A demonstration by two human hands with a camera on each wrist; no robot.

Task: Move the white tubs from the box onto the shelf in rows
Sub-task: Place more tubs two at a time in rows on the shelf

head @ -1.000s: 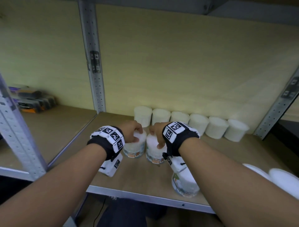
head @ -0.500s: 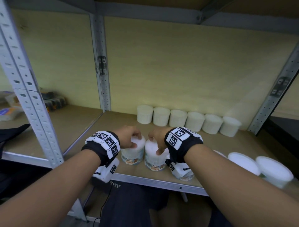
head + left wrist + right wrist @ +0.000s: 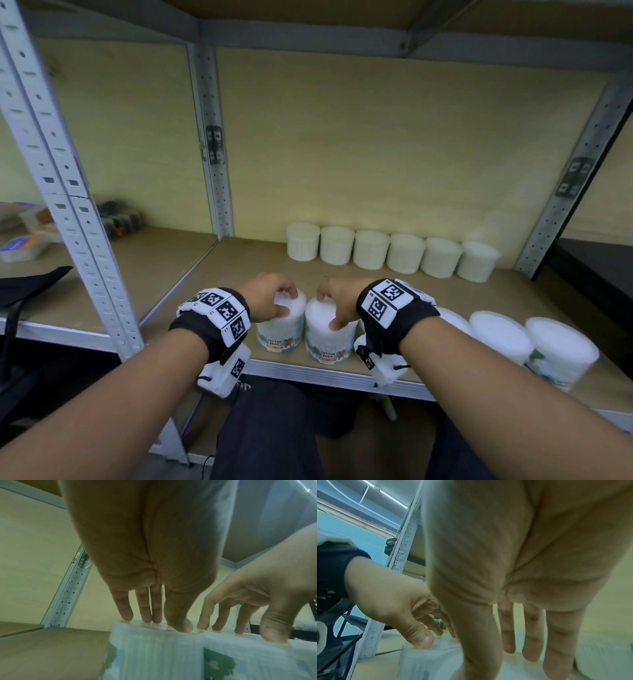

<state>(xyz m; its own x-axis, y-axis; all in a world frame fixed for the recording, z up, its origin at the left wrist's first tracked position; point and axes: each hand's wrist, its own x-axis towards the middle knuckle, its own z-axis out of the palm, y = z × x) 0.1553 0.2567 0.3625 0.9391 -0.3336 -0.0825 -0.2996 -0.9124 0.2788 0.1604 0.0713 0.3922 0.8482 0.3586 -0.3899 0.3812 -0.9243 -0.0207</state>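
Two white tubs with "Cotton Buds" labels stand side by side near the front edge of the wooden shelf point(image 3: 212, 301). My left hand point(image 3: 287, 301) grips the lid rim of the left tub point(image 3: 281, 330) from above, fingers behind and thumb in front. My right hand point(image 3: 327, 310) holds the right tub point(image 3: 330, 342) the same way. The left wrist view shows the left fingertips point(image 3: 127, 616) on the tub's point(image 3: 154, 654) rim, with the right hand point(image 3: 254, 601) beside it. Several white tubs point(image 3: 390, 251) form a row along the back wall.
Two more white tubs point(image 3: 498, 330) point(image 3: 561, 349) stand at the front right, and another is partly hidden behind my right wrist. Perforated steel uprights point(image 3: 78, 246) point(image 3: 215, 171) frame the bay. The neighbouring left shelf holds small packs point(image 3: 116, 219). No box is in view.
The head view has pulled back and risen, showing more of the rack. Both hands stay on the same two tubs, which now sit closer to the shelf's front edge.
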